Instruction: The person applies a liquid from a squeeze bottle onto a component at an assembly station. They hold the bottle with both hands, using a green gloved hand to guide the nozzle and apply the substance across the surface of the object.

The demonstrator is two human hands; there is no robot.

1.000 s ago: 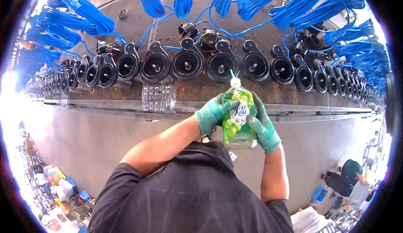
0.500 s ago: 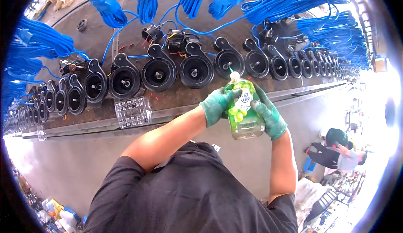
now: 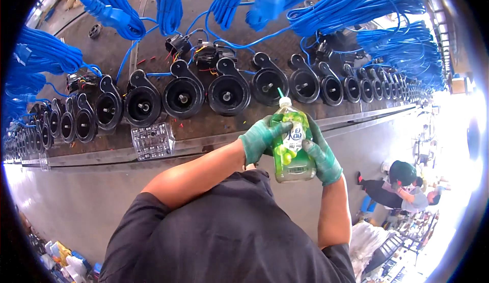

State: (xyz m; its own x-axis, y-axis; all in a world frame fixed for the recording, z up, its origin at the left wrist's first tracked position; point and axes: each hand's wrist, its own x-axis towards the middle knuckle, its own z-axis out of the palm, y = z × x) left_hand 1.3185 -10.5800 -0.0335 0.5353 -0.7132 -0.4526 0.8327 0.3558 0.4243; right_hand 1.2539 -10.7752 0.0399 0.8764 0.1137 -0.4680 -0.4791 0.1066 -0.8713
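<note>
Both hands gloved in green knit, raised in front of the chest, holding a green drink bottle (image 3: 290,148) between them. Left hand (image 3: 261,139) wraps the bottle's left side, fingers curled across the label front, thumb reaching toward the upper part. Right hand (image 3: 322,155) cups the right side and lower half, fingers closed around the body. Bottle is upright, slightly tilted, clear plastic with green liquid and a label showing round green fruit; a white neck at the top with a thin green straw (image 3: 279,92) sticking up out of it. Bottle sits just above the edge of the workbench (image 3: 204,148) in this view, not touching it.

Behind the bottle: a long row of black round speaker units (image 3: 228,93) lined up along the bench, curving off to both sides. Bundles of blue cables (image 3: 351,3) hang above them. A clear plastic tray (image 3: 152,140) lies on the bench edge, well left of the hands. Another person (image 3: 405,183) crouches on the floor at lower right.
</note>
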